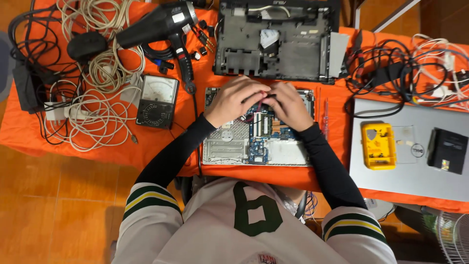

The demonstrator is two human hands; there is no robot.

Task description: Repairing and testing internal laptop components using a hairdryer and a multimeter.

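Note:
An opened laptop base with a blue circuit board (258,139) lies on the orange cloth in front of me. My left hand (234,100) and my right hand (288,105) rest together over the upper part of the board, fingers curled and touching at a small dark part between them. What the fingertips pinch is hidden. Both arms wear black sleeves.
An empty black laptop shell (278,46) lies behind the board. A black heat gun (161,24), an analog multimeter (157,100) and tangled cables (97,98) sit at left. A closed silver laptop (405,166) with a yellow case (378,145) and black box (447,150) is at right.

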